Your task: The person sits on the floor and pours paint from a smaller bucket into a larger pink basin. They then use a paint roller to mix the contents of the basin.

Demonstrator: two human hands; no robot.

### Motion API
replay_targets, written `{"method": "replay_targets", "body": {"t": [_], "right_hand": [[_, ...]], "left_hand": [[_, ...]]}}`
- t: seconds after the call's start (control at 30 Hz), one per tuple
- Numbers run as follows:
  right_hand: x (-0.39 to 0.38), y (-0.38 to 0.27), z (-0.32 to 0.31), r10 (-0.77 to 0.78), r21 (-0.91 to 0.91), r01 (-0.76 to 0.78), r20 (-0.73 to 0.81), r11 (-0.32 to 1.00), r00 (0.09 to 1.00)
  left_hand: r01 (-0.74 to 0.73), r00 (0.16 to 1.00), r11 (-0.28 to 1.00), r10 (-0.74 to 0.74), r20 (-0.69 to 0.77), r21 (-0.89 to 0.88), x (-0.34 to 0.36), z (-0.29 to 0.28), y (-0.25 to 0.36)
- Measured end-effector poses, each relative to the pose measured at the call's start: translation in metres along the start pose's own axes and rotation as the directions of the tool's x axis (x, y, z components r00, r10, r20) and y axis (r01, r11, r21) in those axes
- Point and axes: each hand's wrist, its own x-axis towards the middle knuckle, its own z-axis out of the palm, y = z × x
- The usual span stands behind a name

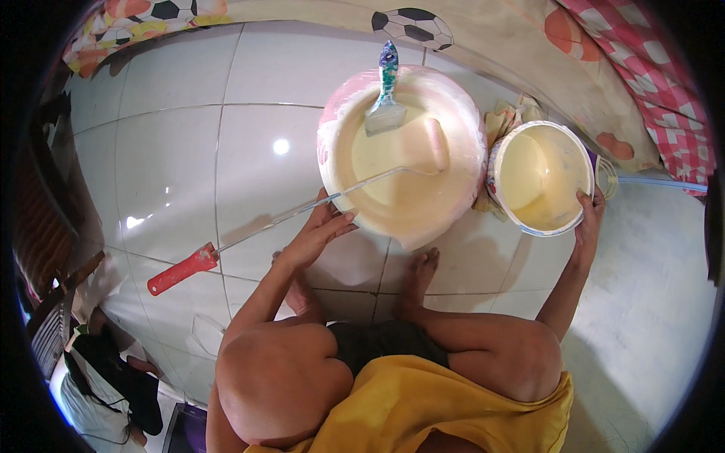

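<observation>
A wide pinkish-white basin [329,155] on the tiled floor holds cream-coloured paint. At its near left edge my left hand [321,232] is closed on the rim, beside the metal rod. A paint roller [436,146] lies in the basin; its long rod crosses the rim and ends in a red handle [183,269] out to the left. A flat paintbrush [387,87] with a blue-green, paint-smeared handle rests on the basin's far side. My right hand [590,215] grips the right rim of a smaller paint bucket [501,198], its inside coated with cream paint.
A crumpled cloth [504,121] lies between basin and bucket. Behind them hangs a ball-patterned sheet [483,34], with red-checked fabric [642,83] at the right. A blue-white cord [657,182] runs right from the bucket. Dark wooden furniture [53,181] stands at the left edge.
</observation>
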Motion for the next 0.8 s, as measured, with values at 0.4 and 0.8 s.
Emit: {"method": "replay_targets", "body": {"t": [0.4, 0.8], "right_hand": [[-0.001, -0.004, -0.005, -0.017, 0.019, 0.016, 0.015, 1.000, 1.000], [-0.008, 0.008, -0.007, 0.005, 0.084, 0.001, -0.077, 0.996, 0.997]], "left_hand": [[-0.012, 1.000, 1.000, 0.012, 0.019, -0.024, 0.000, -0.002, 0.001], [0.019, 1.000, 0.999, -0.019, 0.013, -0.043, 0.003, -0.004, -0.003]]}}
